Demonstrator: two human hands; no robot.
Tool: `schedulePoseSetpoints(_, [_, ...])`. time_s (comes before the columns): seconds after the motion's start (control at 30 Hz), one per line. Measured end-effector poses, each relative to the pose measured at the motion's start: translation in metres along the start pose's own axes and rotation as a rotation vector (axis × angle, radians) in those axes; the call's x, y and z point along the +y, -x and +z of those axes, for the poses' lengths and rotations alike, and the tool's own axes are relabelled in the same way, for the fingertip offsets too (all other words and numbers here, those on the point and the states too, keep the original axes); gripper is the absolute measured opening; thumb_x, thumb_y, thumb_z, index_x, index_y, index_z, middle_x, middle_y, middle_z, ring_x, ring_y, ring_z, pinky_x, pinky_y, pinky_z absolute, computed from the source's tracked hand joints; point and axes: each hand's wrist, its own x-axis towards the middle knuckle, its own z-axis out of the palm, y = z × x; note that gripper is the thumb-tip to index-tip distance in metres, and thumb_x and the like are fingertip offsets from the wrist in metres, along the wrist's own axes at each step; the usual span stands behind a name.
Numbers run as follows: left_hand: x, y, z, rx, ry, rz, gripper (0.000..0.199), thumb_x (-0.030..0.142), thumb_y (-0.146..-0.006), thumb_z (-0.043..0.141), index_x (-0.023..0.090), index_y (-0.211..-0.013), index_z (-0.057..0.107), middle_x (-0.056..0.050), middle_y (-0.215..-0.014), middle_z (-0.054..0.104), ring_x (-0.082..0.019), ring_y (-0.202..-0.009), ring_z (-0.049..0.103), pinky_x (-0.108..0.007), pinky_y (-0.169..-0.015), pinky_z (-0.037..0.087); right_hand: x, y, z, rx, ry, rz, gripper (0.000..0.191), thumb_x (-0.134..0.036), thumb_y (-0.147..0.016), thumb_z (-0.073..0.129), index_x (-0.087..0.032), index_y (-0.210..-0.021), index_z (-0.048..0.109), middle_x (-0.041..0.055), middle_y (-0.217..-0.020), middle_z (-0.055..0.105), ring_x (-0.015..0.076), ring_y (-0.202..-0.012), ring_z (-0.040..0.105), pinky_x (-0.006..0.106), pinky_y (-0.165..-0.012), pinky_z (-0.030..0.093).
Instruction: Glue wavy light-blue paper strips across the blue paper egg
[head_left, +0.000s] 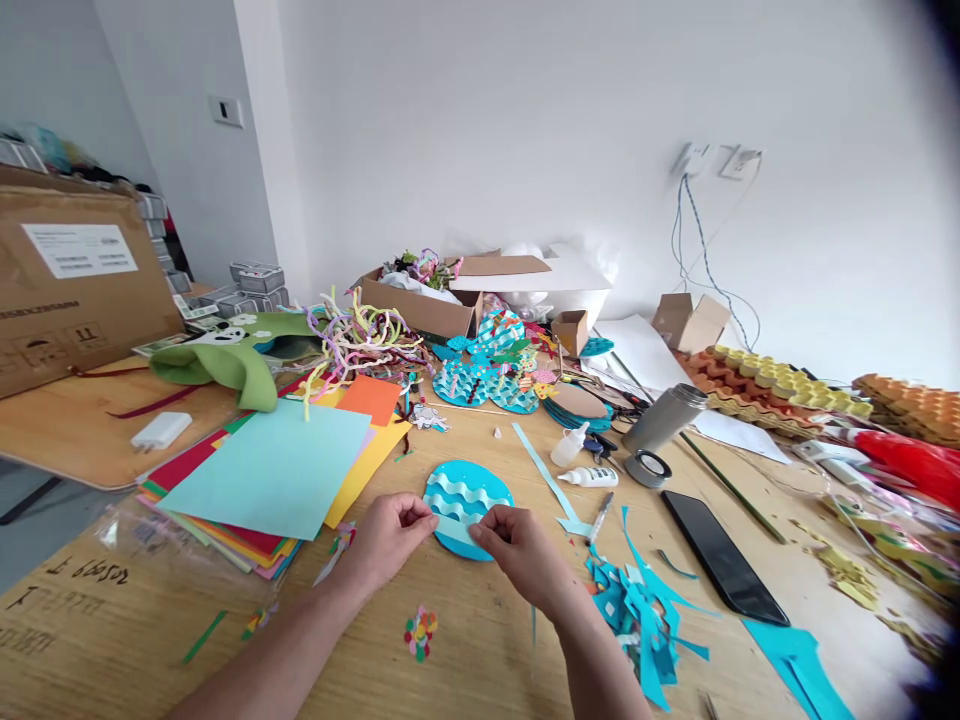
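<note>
A round blue paper disc point(455, 472) lies on the wooden table, with wavy pale-blue paper strips point(466, 497) standing across it. Over its lower half, a light-blue paper strip point(454, 530) stretches between my two hands. My left hand point(401, 525) pinches the strip's left end at the disc's left edge. At the other end, my right hand point(502, 535) closes thumb and fingers on the strip. Whether the strip touches the disc under my fingers I cannot tell. Small paper dots point(421, 634) in several colours lie nearer to me.
Coloured paper sheets point(270, 470) are stacked on the left. To the right are a white glue bottle point(590, 477), a squeeze bottle point(570, 444), a metal flask point(666, 418), a black phone point(721, 555) and blue paper scraps point(645, 620). Finished-looking blue paper pieces point(491, 375) lie behind.
</note>
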Motion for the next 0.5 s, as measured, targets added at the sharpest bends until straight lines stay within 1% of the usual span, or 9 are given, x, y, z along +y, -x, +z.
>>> schedulePoseSetpoints(0.13, [0.000,-0.001,-0.001,0.022,-0.022,0.017,0.030,0.045,-0.069,0.061,0.016,-0.064,0.064,0.002,-0.058,0.056,-0.014,-0.060,0.049,-0.025,-0.057,0.035,0.003,-0.003,0.007,0.078,-0.011,0.004,0.032,-0.047,-0.074,0.056,-0.019,-0.060,0.050,-0.0049,-0.053,0.042,0.0098,-0.052,0.035,0.024,-0.050,0.026])
schedulePoseSetpoints(0.27, [-0.002,-0.004,-0.002,0.061,-0.039,0.021,0.029,0.045,-0.068,0.061,0.018,-0.059,0.061,0.003,-0.054,0.053,-0.014,-0.056,0.047,-0.024,-0.055,0.033,0.004,-0.005,0.014,0.099,0.002,0.018,0.035,-0.051,-0.073,0.055,-0.019,-0.061,0.052,-0.0041,-0.053,0.041,0.0102,-0.053,0.035,0.024,-0.050,0.025])
schedulePoseSetpoints(0.4, [-0.003,-0.006,-0.004,0.093,-0.044,0.033,0.027,0.044,-0.067,0.063,0.018,-0.062,0.066,0.000,-0.058,0.061,-0.015,-0.058,0.051,-0.025,-0.058,0.036,0.003,-0.005,0.017,0.123,-0.016,-0.003,0.034,-0.051,-0.074,0.054,-0.019,-0.060,0.052,-0.0040,-0.051,0.043,0.0107,-0.051,0.036,0.025,-0.050,0.026])
schedulePoseSetpoints(0.5, [-0.005,-0.007,-0.005,0.114,-0.036,0.037,0.027,0.044,-0.066,0.065,0.018,-0.065,0.070,-0.001,-0.061,0.065,-0.017,-0.061,0.054,-0.026,-0.060,0.038,0.000,-0.003,0.016,0.094,-0.047,0.018,0.032,-0.049,-0.075,0.053,-0.019,-0.062,0.052,-0.0017,-0.051,0.051,0.0117,-0.049,0.041,0.025,-0.050,0.028])
